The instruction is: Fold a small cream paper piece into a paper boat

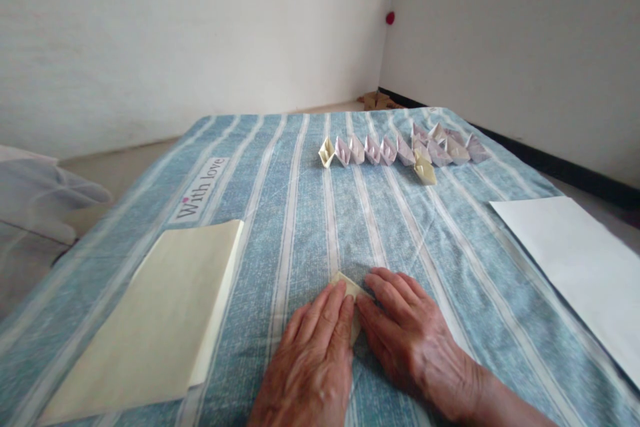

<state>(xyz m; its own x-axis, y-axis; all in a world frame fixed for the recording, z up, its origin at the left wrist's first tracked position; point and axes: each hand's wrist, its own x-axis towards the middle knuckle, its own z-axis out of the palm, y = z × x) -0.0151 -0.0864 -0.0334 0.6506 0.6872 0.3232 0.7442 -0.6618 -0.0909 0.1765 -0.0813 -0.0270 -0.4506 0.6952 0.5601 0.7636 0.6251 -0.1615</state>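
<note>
A small piece of folded cream paper (351, 288) lies on the cloth at the near middle, partly hidden under my hands. My left hand (315, 347) rests flat over its left side, fingers stretched forward and pressing it down. From the right, my right hand (417, 333) touches the paper's right edge with the tip of its thumb side, the other fingers stretched out on the cloth. Across the table stand several folded paper boats (373, 149), mostly pale lilac. A cream boat (327, 153) is at the row's left end, and another cream boat (425, 169) sits in front of the right cluster.
A stack of cream paper sheets (145, 320) lies to my left, and white sheets (580, 260) lie to my right. The striped blue cloth (260, 240) covers the table and bears a "With love" label (200, 190). White walls (200, 27) rise beyond.
</note>
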